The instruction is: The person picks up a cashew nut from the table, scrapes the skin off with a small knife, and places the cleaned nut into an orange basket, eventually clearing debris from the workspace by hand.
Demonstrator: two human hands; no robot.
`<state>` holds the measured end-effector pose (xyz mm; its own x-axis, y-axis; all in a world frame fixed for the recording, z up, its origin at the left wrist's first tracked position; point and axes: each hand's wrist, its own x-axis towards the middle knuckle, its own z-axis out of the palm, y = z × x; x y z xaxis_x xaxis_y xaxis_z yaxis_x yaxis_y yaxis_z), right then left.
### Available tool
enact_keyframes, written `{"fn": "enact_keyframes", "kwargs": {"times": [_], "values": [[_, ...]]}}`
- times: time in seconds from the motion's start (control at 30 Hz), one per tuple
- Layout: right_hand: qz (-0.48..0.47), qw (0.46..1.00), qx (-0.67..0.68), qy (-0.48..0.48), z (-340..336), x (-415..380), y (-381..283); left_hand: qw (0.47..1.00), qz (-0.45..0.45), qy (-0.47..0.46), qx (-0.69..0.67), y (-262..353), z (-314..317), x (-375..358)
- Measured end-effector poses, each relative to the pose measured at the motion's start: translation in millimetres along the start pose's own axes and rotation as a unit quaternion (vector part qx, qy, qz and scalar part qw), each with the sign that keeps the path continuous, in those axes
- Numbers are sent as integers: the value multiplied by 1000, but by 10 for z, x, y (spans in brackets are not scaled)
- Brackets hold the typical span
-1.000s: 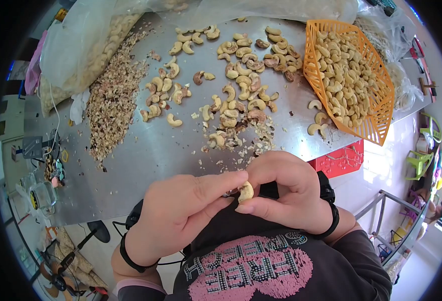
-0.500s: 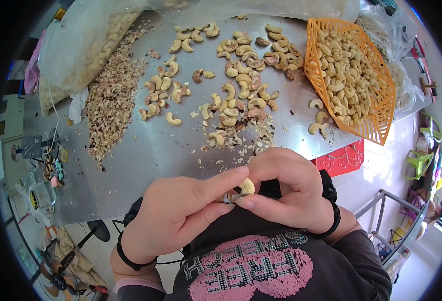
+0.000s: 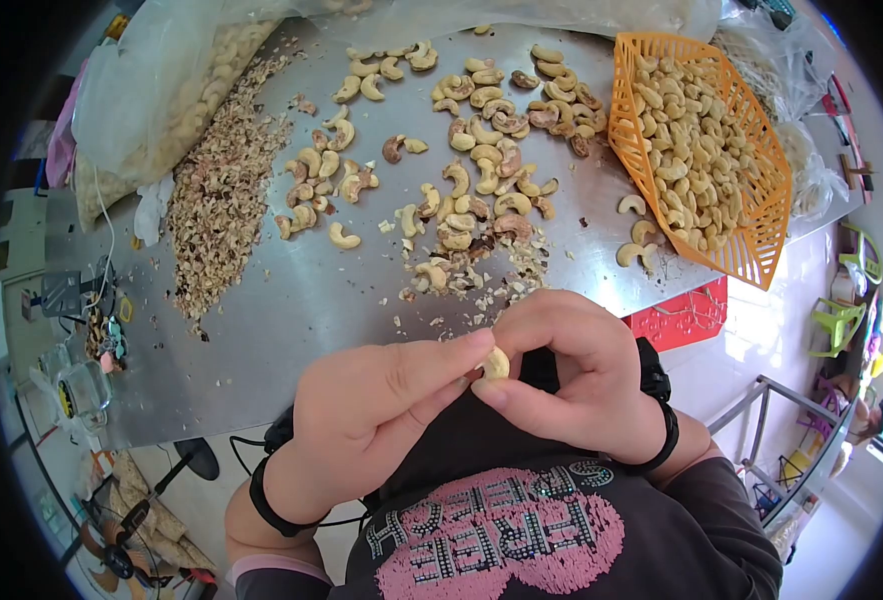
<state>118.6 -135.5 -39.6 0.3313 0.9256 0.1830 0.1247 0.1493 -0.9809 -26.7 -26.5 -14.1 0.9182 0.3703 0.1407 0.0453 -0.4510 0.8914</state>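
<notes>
Head view: left hand (image 3: 376,415) and right hand (image 3: 571,385) meet at the near edge of the steel table (image 3: 291,300), both pinched closed on one pale cashew kernel (image 3: 495,363) between their fingertips. Loose cashews (image 3: 471,160) lie scattered farther out; orange basket (image 3: 761,215) of kernels far right; husk pile (image 3: 226,190) far left.

A steel table (image 3: 291,300) fills the upper half of the frame. Loose cashews (image 3: 471,150) lie scattered across its centre, a heap of what looks like husk scraps (image 3: 221,200) at left, an orange basket (image 3: 761,240) of kernels at upper right, and plastic bags (image 3: 151,90) along the top edge.
</notes>
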Motion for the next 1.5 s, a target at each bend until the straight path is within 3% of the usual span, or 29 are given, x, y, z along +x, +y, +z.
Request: {"fn": "enact_keyframes", "kwargs": {"times": [0.07,0.27,0.4,0.47,0.57,0.6,0.63,0.67,0.77,0.9,0.97,1.17,1.23,1.3,1.4,1.47,1.5], "values": [[11,1000,12,-4,5,-16,14,991,-93,-11,-98,17,-9,-17],[69,993,94,22,9,-36,1,964,-171,10,-202,51,-45,-12],[79,991,109,17,12,-45,15,970,-157,-1,-185,57,-6,15],[81,990,112,8,37,-46,14,994,-80,19,-75,7,7,11],[122,972,198,15,57,-43,-2,996,-68,8,-64,-2,-5,12],[130,967,219,8,52,-42,-6,996,-67,9,-64,17,-21,9],[138,961,240,0,51,-40,-11,976,-146,1,-160,50,-50,2],[138,961,240,-1,53,-39,-18,942,-222,-7,-253,67,-70,-3],[128,966,224,6,51,-42,-31,924,-221,41,-308,35,-74,-3],[87,989,121,21,44,-52,-7,924,-226,39,-306,41,-79,5],[68,995,76,23,55,-54,5,917,-254,-9,-307,41,-92,13],[45,997,34,48,87,-63,18,897,-244,69,-363,58,34,19],[13,999,-16,41,83,-50,8,910,-244,41,-332,-7,42,-3],[3,999,-21,43,87,-40,11,922,-244,15,-300,-6,43,-2],[-3,999,-18,39,90,-41,12,894,-275,36,-352,49,54,22],[2,999,-11,33,101,-53,2,921,-241,57,-302,21,50,3],[49,995,69,44,119,-62,-13,921,-241,57,-302,14,44,-1]]}}
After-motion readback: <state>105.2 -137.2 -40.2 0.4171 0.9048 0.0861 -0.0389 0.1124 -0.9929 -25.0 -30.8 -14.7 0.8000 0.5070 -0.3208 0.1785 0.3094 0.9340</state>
